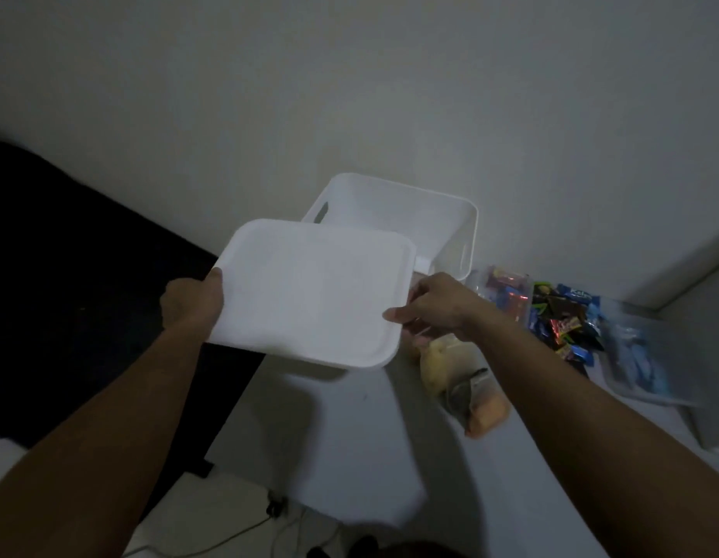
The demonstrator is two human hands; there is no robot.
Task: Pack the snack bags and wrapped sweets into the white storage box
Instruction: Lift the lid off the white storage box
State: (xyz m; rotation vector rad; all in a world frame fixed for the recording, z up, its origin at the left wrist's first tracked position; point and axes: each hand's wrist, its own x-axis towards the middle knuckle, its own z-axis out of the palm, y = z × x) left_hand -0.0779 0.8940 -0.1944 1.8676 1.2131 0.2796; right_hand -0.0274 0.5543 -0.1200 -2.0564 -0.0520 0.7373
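Note:
The white storage box (pixel 450 219) stands open near the wall at the back of the white table (pixel 350 436), with handle slots in its sides. I hold its white lid (pixel 313 292) in the air in front of it, tilted. My left hand (pixel 193 302) grips the lid's left edge and my right hand (pixel 434 306) grips its right edge. A clear snack bag (pixel 462 380) with yellow and orange contents lies on the table under my right forearm. Wrapped sweets (pixel 563 316) in blue, red and dark wrappers lie in a pile to the right.
A clear plastic container (pixel 507 292) with red and blue packets stands beside the box. Another clear tub (pixel 639 356) with blue items sits at the far right. A dark surface (pixel 68 275) lies left of the table. Cables (pixel 245 533) run on the floor below.

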